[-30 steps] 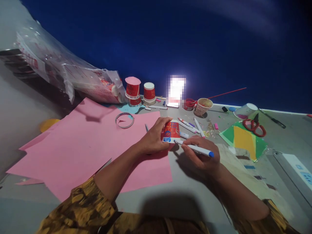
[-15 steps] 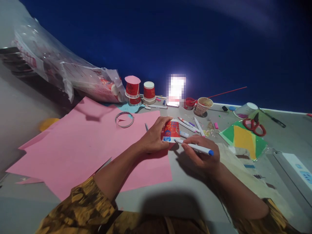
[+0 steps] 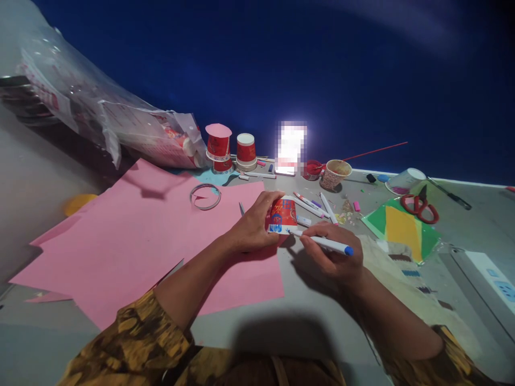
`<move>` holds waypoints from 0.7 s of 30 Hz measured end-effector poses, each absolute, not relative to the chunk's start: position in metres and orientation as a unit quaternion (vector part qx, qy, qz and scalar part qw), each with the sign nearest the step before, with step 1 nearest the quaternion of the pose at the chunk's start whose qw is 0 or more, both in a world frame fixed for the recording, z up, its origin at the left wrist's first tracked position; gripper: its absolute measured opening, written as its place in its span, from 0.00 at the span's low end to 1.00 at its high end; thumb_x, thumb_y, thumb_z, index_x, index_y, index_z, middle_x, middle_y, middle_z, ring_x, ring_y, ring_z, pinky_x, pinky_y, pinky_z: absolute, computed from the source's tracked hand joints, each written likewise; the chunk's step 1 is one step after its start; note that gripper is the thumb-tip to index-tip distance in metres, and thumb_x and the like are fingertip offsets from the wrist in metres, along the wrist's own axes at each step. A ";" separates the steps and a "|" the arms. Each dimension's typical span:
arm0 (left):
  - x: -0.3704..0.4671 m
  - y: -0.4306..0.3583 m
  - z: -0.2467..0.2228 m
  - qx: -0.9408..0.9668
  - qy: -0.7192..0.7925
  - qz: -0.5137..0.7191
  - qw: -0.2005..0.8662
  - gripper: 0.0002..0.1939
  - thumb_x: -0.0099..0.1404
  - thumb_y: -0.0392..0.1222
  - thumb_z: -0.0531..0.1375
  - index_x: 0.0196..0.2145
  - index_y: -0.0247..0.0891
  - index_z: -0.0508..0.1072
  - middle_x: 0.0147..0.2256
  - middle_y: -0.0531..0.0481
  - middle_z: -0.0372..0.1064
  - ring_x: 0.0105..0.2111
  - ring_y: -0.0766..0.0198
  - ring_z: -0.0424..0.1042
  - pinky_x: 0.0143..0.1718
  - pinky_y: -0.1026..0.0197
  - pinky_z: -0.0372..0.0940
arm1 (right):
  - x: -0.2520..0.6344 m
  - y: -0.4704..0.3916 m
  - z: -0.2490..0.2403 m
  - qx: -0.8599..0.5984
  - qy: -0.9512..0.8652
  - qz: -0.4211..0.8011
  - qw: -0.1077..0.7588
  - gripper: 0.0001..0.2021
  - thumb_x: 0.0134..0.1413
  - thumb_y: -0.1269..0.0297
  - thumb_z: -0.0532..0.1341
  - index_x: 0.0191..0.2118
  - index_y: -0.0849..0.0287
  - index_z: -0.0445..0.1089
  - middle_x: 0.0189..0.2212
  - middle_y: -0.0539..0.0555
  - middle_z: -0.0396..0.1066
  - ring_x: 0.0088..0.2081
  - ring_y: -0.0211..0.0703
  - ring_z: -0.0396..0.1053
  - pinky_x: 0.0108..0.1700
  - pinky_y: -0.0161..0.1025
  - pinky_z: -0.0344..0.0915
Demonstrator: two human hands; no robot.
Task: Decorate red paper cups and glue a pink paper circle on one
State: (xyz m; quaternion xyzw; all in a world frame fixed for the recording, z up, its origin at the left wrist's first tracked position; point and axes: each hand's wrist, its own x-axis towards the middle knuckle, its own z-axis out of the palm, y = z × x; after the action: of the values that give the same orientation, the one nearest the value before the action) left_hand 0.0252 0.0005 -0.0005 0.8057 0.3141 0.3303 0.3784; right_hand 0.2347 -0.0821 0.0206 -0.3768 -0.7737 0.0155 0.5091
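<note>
My left hand (image 3: 256, 222) is wrapped round a red paper cup (image 3: 285, 213) with a white band along its lower edge. Blue marks cover part of the cup's side and band. In my right hand (image 3: 336, 249) is a white marker pen (image 3: 328, 244) with a blue end, gripped between thumb and fingers. Its tip touches, or nearly touches, the white band to the right of the blue strokes. Large pink paper sheets (image 3: 161, 246) lie under my left arm and partly under the cup.
Red cups (image 3: 245, 150) stand stacked at the back, near a patterned cup (image 3: 336, 174) and a bright blurred screen (image 3: 290, 147). Several pens (image 3: 308, 206) lie behind the held cup. Red-handled scissors (image 3: 420, 206) rest on green-yellow sheets at right; a plastic bag (image 3: 120, 123) is at left, a power strip (image 3: 493, 276) far right.
Both hands stay nearly in place. The cup looks turned very slightly leftward in my left hand, and the pen tip remains at its white band.
</note>
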 end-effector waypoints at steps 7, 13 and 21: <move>0.026 -0.001 0.001 0.806 0.311 0.336 0.375 0.43 0.54 0.45 0.72 0.65 0.43 0.60 0.62 0.39 0.60 0.64 0.43 0.63 0.66 0.40 0.62 | 0.235 -0.082 0.021 -0.371 -0.778 0.018 0.507 0.06 0.62 0.73 0.64 0.39 0.53 0.72 0.26 0.49 0.78 0.26 0.41 0.75 0.30 0.37 0.71; 0.026 0.000 -0.001 0.806 0.310 0.340 0.374 0.44 0.55 0.44 0.71 0.66 0.44 0.59 0.63 0.39 0.59 0.65 0.43 0.63 0.65 0.40 0.64 | 0.236 -0.082 0.024 -0.386 -0.764 0.011 0.517 0.06 0.61 0.73 0.64 0.37 0.54 0.73 0.26 0.49 0.77 0.26 0.41 0.76 0.30 0.37 0.71; 0.026 0.000 -0.001 0.804 0.309 0.341 0.377 0.43 0.55 0.44 0.71 0.65 0.43 0.60 0.63 0.39 0.60 0.65 0.42 0.62 0.65 0.40 0.63 | 0.235 -0.082 0.022 -0.379 -0.770 0.029 0.513 0.06 0.62 0.73 0.64 0.37 0.53 0.73 0.25 0.48 0.77 0.25 0.40 0.74 0.29 0.37 0.70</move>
State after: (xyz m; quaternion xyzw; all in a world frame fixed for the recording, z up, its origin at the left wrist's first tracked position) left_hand 0.0259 0.0005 -0.0005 0.8038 0.3093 0.3409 0.3770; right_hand 0.2353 -0.0816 0.0219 -0.3786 -0.7698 0.0287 0.5130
